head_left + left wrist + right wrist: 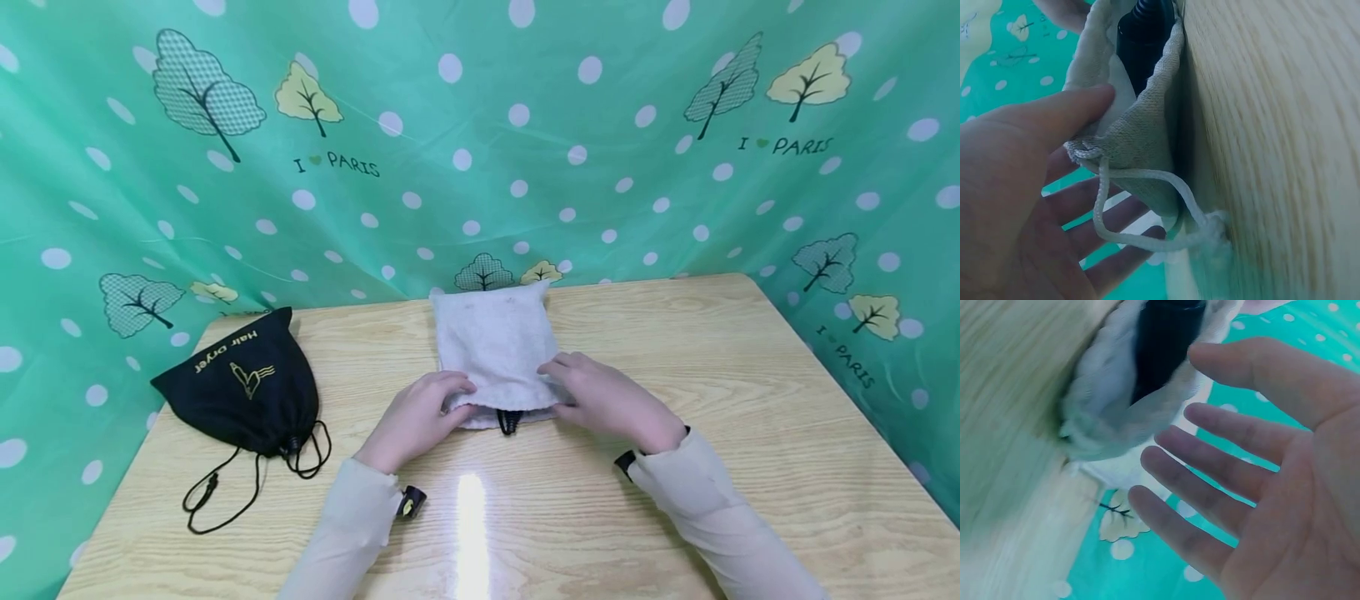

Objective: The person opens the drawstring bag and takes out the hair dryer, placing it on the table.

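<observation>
A light grey cloth drawstring bag (495, 337) lies on the table, its mouth toward me and parted. Inside, a black handle (1141, 47) with a ribbed cord end shows; the rest of that object is hidden by cloth. My left hand (420, 417) pinches the left corner of the rim, thumb inside the mouth and fingers outside. A pale cord loop (1147, 240) hangs from that corner in the left wrist view. At the right side, my right hand (603, 400) touches the rim with its thumb (1229, 362), the other fingers straight and spread.
A black drawstring pouch (255, 383) lettered "Hair Dryer" lies at the left of the wooden table (750, 467), its black cords (225, 508) trailing toward me. Behind the table hangs a green dotted curtain (555, 192) printed with trees.
</observation>
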`<state>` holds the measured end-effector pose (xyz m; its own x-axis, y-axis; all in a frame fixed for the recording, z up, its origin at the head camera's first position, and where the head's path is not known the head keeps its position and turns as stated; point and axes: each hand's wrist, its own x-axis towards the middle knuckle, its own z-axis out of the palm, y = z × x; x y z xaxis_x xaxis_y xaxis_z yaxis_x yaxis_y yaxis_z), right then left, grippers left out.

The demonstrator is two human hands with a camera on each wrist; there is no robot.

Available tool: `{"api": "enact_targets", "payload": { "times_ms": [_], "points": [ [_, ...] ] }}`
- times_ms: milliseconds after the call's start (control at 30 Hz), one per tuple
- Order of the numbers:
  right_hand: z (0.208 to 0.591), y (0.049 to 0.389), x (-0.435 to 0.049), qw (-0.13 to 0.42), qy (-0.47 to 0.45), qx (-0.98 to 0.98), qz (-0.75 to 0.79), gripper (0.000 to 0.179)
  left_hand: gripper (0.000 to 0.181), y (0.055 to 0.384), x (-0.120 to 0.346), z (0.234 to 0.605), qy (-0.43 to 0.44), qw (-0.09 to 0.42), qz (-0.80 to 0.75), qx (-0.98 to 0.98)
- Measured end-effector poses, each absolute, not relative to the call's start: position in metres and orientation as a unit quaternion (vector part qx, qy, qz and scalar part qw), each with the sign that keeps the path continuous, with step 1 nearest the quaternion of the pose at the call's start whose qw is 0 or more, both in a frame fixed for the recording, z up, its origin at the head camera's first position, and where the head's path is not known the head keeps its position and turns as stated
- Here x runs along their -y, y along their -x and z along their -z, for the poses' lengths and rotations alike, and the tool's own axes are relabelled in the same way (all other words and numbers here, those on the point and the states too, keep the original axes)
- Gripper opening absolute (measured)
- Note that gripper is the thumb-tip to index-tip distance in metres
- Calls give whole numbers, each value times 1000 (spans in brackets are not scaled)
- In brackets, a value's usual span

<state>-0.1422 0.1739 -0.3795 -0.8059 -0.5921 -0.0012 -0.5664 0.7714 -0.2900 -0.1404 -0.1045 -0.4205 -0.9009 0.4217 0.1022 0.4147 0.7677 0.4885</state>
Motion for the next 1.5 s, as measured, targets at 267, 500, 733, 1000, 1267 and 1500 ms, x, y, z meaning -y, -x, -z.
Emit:
{"api": "enact_targets", "payload": {
  "times_ms": [267,500,733,1000,1267,1500],
  "points": [
    [380,134,-162,51,292,-939,176,60,16,140,102,418,-231,-4,-262,-937],
    [401,136,-154,67,306,-932,182,66,16,139,95,420,-247,-7,-232,-941],
    [410,136,-145,31,326,-930,167,67,15,137,91,421,-255,-15,-206,-945],
    [411,135,-142,45,319,-931,171,67,16,133,89,418,-260,-29,-186,-947],
    [411,137,-143,63,312,-930,184,55,26,134,92,416,-242,-2,-223,-944],
    [410,138,-144,77,309,-929,188,53,20,139,96,416,-207,-19,-257,-944]
  ]
}}
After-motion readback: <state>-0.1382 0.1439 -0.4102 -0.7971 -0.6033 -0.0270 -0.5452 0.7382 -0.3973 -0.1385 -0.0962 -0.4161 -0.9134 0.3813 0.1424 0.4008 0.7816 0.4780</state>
